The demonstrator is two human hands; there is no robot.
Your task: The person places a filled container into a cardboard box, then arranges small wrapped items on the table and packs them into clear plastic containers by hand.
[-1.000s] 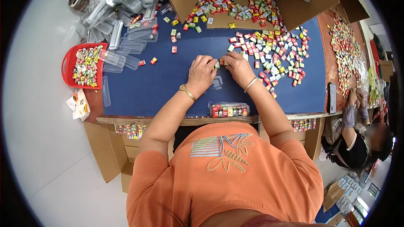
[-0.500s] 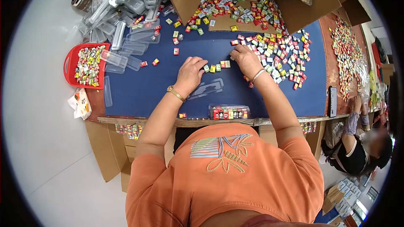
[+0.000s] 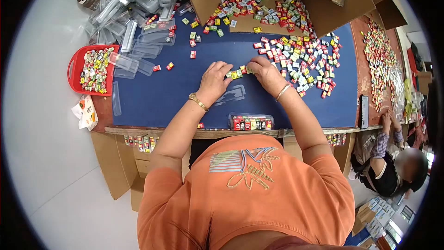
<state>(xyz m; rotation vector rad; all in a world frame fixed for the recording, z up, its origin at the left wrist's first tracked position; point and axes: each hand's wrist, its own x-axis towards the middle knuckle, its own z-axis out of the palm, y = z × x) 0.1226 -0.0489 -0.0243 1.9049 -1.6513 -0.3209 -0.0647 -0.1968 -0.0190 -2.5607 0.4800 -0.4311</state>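
A short row of small green and yellow boxes (image 3: pixel 237 73) lies on the blue mat (image 3: pixel 162 97). At the row's left end is my left hand (image 3: pixel 215 81), its fingertips closed against the end box. My right hand (image 3: pixel 267 75) pinches the box at the right end, which its fingers partly cover. Below the row lies a clear plastic tray (image 3: pixel 232 93). A filled clear pack of small boxes (image 3: pixel 251 122) rests at the mat's near edge.
Many loose boxes (image 3: pixel 300 62) spread to the right, below an open carton (image 3: pixel 323 7). Clear plastic cases (image 3: pixel 138 0) pile up at the back left, near a red basket (image 3: pixel 112 71). A co-worker (image 3: pixel 393 166) is at the far right, beside a phone-like device (image 3: pixel 364 111).
Over the last half second my right hand has moved left from the loose boxes to the row's right end. My left hand has shifted slightly right, against the left end.
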